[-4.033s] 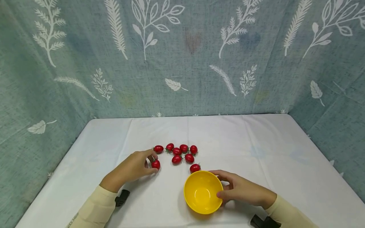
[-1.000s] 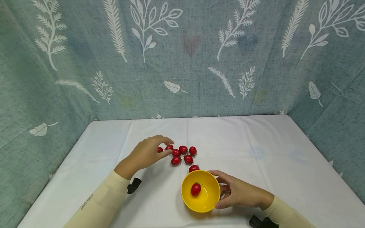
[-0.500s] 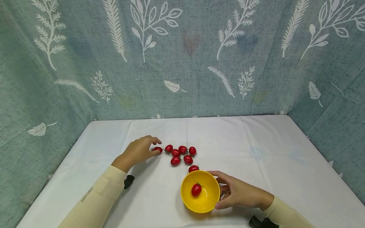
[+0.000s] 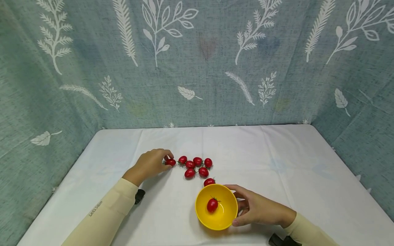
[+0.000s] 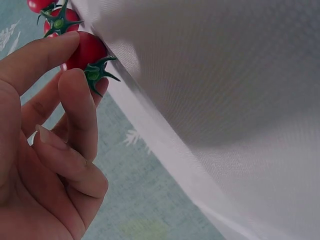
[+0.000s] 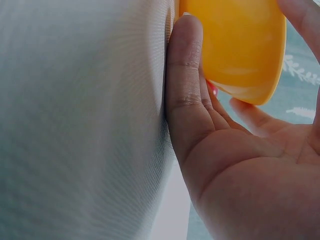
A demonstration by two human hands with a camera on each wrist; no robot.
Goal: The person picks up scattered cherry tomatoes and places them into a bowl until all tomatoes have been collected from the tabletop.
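Note:
Thumb and fingers of my left hand (image 4: 149, 165) pinch the leftmost cherry tomato (image 4: 171, 162), which lies on the white cloth. In the left wrist view that cherry tomato (image 5: 89, 51) shows its green calyx between the fingertips. My right hand (image 4: 260, 206) holds the yellow bowl (image 4: 201, 213) by its right side, thumb near the front and forefinger along the back rim. One cherry tomato (image 4: 212, 205) rests inside the bowl. From the right wrist, the bowl's outer wall (image 6: 240, 50) is seen between the spread thumb and fingers.
Several loose cherry tomatoes (image 4: 189, 173) lie grouped right of my left hand. One more cherry tomato (image 4: 209, 181) sits right behind the bowl's far rim. White cloth (image 4: 277, 164) covers the table, and a patterned green-blue curtain (image 4: 197, 68) hangs behind and at the sides.
The cherry tomato that my left hand held earlier is now in the bowl. That hand moved back left to the leftmost tomato, and its fingers have drawn in round it. The right hand stayed.

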